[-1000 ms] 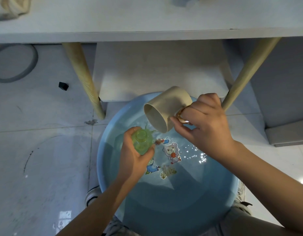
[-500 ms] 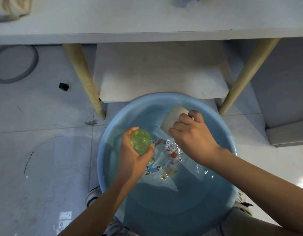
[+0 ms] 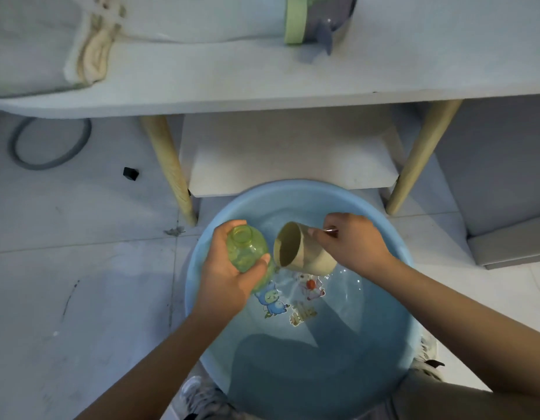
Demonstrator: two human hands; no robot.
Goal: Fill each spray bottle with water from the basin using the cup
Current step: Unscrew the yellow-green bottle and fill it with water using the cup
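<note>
A round blue basin (image 3: 393, 237) of water sits on the floor in front of me, cartoon stickers on its bottom. My left hand (image 3: 229, 277) grips a clear green spray bottle (image 3: 246, 248) without its top, mouth open upward, over the basin's left side. My right hand (image 3: 353, 244) holds a beige cup (image 3: 302, 253) by its handle. The cup is tilted to the left, its rim close beside the bottle's shoulder, just above the water. Whether water is in the cup cannot be told.
A white table (image 3: 262, 83) with wooden legs (image 3: 171, 171) stands just beyond the basin, a lower shelf (image 3: 293, 159) beneath it. On the tabletop lie a folded towel (image 3: 50, 47) and a spray head part (image 3: 317, 22). A grey hose loop (image 3: 50, 144) lies on the tiled floor.
The right hand dipped the cup down into the water, then brought it up and tilted it toward the bottle. The left hand shifted the bottle slightly left. The view rose, showing the tabletop.
</note>
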